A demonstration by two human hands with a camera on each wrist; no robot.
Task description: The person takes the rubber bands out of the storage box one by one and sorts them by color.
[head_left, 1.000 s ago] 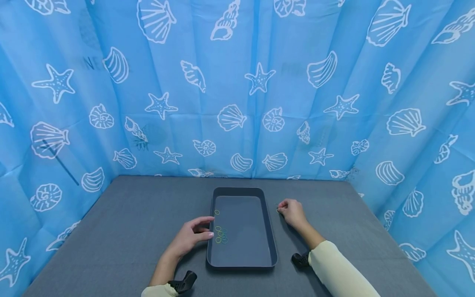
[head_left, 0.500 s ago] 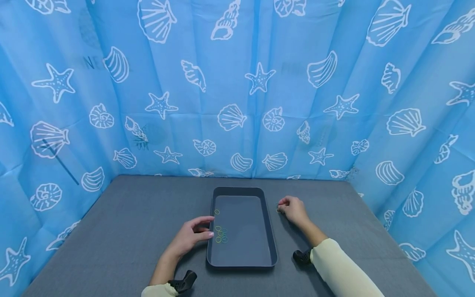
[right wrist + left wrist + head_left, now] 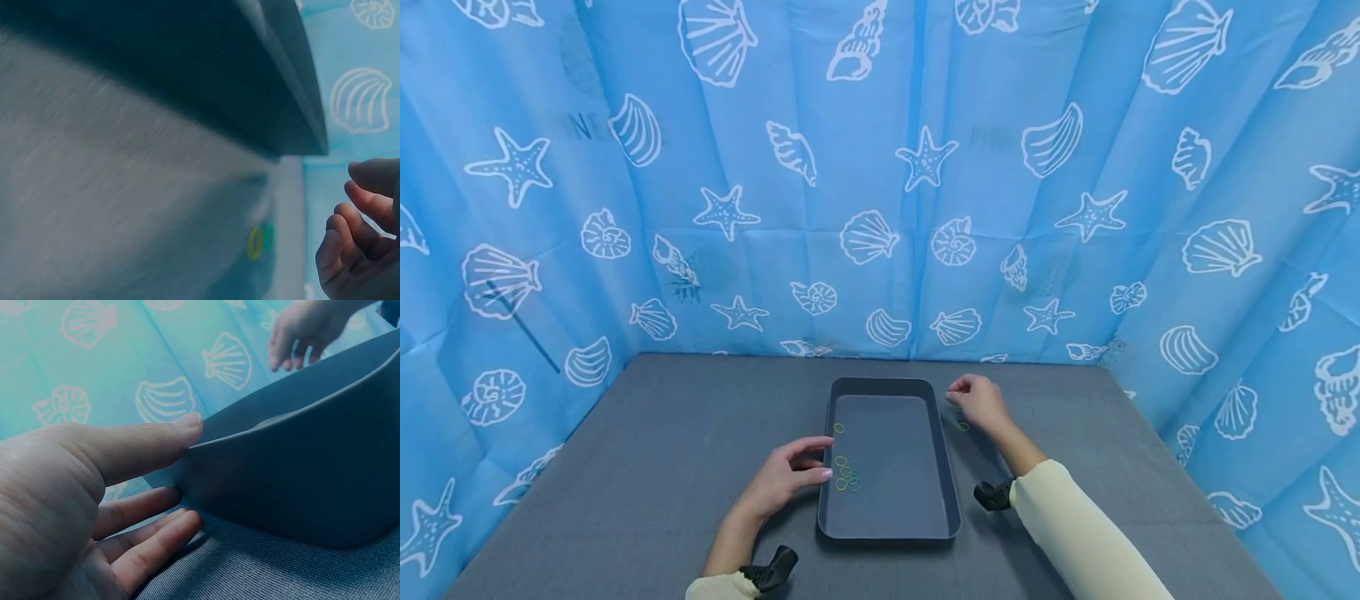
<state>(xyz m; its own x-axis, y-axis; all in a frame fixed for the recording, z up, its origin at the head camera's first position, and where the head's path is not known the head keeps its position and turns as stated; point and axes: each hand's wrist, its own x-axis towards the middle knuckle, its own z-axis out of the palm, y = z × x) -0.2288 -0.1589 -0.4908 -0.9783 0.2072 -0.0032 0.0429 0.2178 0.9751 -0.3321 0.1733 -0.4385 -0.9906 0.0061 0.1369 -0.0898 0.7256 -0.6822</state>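
Observation:
A dark grey tray (image 3: 891, 467) lies on the table, with several thin yellow and green rings (image 3: 842, 484) along its left side. My left hand (image 3: 778, 483) is at the tray's left edge; in the left wrist view the left hand (image 3: 62, 487) rests its thumb tip on the rim, fingers extended beside the outer wall. My right hand (image 3: 985, 407) is over the table just beyond the tray's right edge. Below it lie a yellow ring (image 3: 255, 244) and a green one (image 3: 268, 236). The right hand (image 3: 356, 244) has bent fingers with thumb and index tips close; whether they hold a ring cannot be told.
A grey cloth (image 3: 700, 417) covers the table. A blue curtain (image 3: 850, 167) with white shells and starfish surrounds its back and sides. Black devices are strapped at the left wrist (image 3: 771, 570) and at the right wrist (image 3: 994, 496).
My right hand has lifted off the rings on the table and moved up and left, toward the tray's far right corner, uncovering the rings. The left hand and tray have not moved.

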